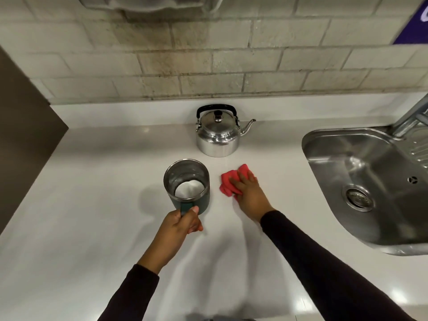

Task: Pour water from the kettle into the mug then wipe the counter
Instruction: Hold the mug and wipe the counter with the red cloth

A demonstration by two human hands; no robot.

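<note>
A shiny metal kettle (pixel 217 135) with a black handle stands upright at the back of the white counter (pixel 81 205), spout pointing right. In front of it my left hand (pixel 179 224) grips the handle of a dark green steel-lined mug (pixel 187 185), which has water in it. Whether the mug rests on the counter or is held just above it, I cannot tell. To the right of the mug my right hand (pixel 247 193) presses flat on a crumpled red cloth (pixel 229 181) lying on the counter.
A stainless steel sink (pixel 361 181) is set into the counter at the right, with a tap (pixel 410 117) at its back. A tiled wall (pixel 208 61) runs behind. A dark panel (pixel 23 135) borders the left side.
</note>
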